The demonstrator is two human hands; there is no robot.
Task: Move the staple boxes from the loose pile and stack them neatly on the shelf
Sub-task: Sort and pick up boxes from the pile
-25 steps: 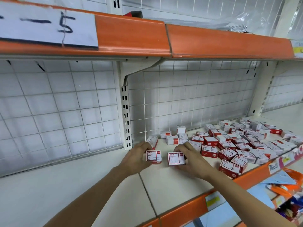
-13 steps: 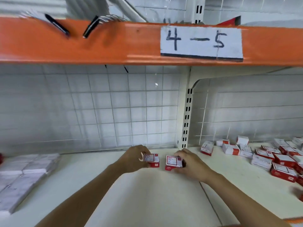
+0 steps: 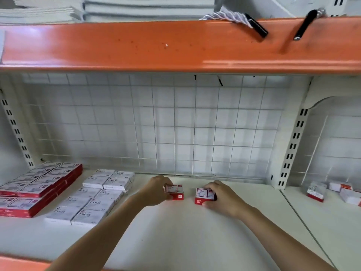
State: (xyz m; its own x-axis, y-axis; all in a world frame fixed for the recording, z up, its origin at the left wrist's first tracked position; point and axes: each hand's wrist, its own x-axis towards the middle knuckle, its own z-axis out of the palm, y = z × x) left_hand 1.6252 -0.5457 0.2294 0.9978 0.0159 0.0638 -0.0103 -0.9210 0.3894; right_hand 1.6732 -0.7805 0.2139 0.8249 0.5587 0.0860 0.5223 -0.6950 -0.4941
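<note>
My left hand grips a small red and white staple box just above the white shelf. A second box of the same kind is held in my right hand, a short gap to the right of the first. Neat rows of white staple boxes lie to the left of my hands, and flat red and white stacks lie further left. A few loose boxes of the pile show at the far right edge.
A white wire grid backs the shelf. An orange shelf edge runs overhead with black handles and a rope on it. Slotted uprights stand at right and left. A seam divides the shelf boards.
The view has swung left, away from the loose pile. Both hands have carried their boxes leftward along the shelf, close to the stacked rows.
</note>
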